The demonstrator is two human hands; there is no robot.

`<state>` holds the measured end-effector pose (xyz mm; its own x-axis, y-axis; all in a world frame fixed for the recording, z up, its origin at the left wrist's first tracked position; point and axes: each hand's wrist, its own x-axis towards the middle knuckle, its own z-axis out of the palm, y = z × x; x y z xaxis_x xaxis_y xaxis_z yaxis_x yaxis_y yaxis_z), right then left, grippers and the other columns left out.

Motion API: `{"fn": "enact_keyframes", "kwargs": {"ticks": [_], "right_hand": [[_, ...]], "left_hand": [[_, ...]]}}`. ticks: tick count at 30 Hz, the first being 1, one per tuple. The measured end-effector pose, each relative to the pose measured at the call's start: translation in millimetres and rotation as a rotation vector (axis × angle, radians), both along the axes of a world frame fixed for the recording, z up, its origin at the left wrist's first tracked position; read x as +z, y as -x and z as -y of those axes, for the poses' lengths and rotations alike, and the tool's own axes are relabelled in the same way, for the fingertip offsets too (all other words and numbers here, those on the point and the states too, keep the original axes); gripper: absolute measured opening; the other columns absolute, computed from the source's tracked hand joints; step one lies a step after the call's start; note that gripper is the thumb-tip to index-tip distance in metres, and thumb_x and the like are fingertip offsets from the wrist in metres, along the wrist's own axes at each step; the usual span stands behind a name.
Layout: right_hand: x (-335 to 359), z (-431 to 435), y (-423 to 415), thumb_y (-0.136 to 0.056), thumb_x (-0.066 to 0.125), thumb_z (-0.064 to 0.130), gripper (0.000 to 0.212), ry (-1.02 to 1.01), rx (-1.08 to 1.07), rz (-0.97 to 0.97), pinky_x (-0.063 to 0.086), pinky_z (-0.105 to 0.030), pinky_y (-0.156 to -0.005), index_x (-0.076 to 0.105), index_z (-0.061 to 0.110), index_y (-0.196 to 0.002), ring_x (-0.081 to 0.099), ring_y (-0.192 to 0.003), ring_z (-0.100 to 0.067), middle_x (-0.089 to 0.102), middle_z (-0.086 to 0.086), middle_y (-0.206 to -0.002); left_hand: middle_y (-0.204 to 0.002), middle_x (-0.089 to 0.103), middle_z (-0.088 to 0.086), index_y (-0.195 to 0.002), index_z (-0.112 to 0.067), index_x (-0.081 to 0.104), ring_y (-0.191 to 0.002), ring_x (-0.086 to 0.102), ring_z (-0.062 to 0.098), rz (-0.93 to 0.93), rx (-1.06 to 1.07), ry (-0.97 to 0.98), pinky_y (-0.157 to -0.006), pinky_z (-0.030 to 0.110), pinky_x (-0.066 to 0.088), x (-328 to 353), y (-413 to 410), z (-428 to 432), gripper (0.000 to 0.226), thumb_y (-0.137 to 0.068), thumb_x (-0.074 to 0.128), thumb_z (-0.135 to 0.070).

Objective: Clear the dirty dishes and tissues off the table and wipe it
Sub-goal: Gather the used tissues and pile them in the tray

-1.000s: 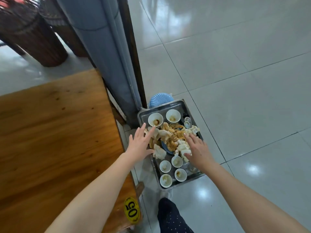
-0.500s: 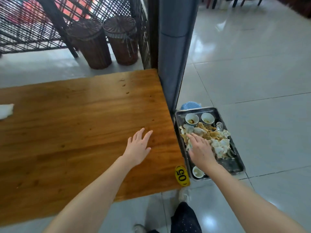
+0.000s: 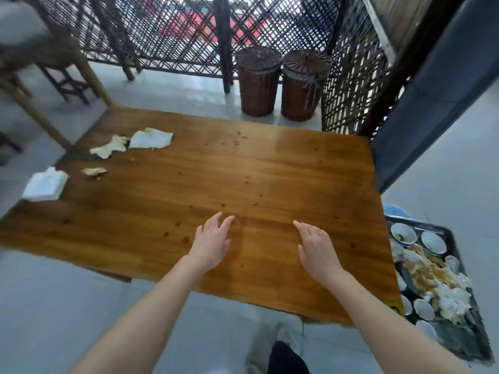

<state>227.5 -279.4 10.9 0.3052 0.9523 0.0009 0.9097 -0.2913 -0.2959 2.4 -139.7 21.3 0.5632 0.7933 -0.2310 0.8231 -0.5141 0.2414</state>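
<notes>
Head view: the right hand (image 3: 317,251) is no longer lying among the dishes on the tray, as it was half a second ago. It is now hovering over the wooden table (image 3: 270,171) beside the left hand (image 3: 212,245), and the camera is now taking in the table's far left end. Both hands are holding nothing, with fingers loosely extended and slightly spread, palms down above the near edge.

Three crumpled tissues (image 3: 151,139), stained yellowish, are lying near the far left corner, and a white folded napkin (image 3: 44,184) is sitting at the left edge. From the left hand they are lying at about 10 o'clock, well apart from it. Dark crumbs (image 3: 247,179) are dotting the board at 12 o'clock of both hands.

The metal tray (image 3: 459,338), packed with small white bowls (image 3: 403,233), food scraps and used tissue, is sitting on the floor at 3 to 4 o'clock of the right hand, just beside the table's right end. Two wicker baskets (image 3: 258,85) are standing beyond the far edge at 12 o'clock.
</notes>
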Motion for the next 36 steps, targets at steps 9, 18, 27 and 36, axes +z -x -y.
{"fn": "enact_keyframes", "kwargs": {"ticks": [9,18,27,36], "right_hand": [[-7.6,-118.8,95.6,-0.092,0.046,0.004,0.057,0.011,0.294,-0.059,0.026,-0.035,-0.114,0.031,0.016,-0.146,0.034,-0.135,-0.017,0.043,-0.002,-0.143],[-16.8,-225.1,154.8,-0.094,0.043,0.003,0.055,0.033,0.389,-0.075,0.025,-0.035,-0.114,0.03,0.015,-0.147,0.033,-0.135,-0.019,0.042,-0.003,-0.144],[-16.7,-330.1,213.8,-0.092,0.048,0.003,0.059,0.106,0.413,-0.096,0.025,-0.036,-0.113,0.03,0.015,-0.147,0.032,-0.136,-0.02,0.041,-0.003,-0.145],[-28.7,-362.5,204.3,-0.093,0.049,0.006,0.057,0.161,0.291,-0.055,0.028,-0.034,-0.112,0.032,0.015,-0.146,0.035,-0.135,-0.019,0.043,-0.003,-0.144]], "left_hand": [[-0.157,0.018,0.009,-0.15,-0.027,0.018,-0.143,0.023,0.026,-0.04,0.289,-0.001,-0.113,0.045,0.025,-12.8,131.6,-43.8,0.06,-0.098,0.047,-0.029],[-0.157,0.019,0.007,-0.15,-0.028,0.02,-0.142,0.025,0.025,-0.057,0.421,0.013,-0.114,0.043,0.025,-15.7,206.8,-118.8,0.059,-0.098,0.048,-0.031],[-0.157,0.019,0.004,-0.149,-0.031,0.022,-0.143,0.024,0.023,-0.028,0.533,0.046,-0.115,0.043,0.024,-23.7,264.0,-204.0,0.059,-0.097,0.05,-0.032],[-0.158,0.017,0.004,-0.149,-0.03,0.02,-0.144,0.021,0.025,-0.036,0.499,0.096,-0.116,0.045,0.021,-39.9,283.9,-288.4,0.06,-0.097,0.05,-0.033]]}}
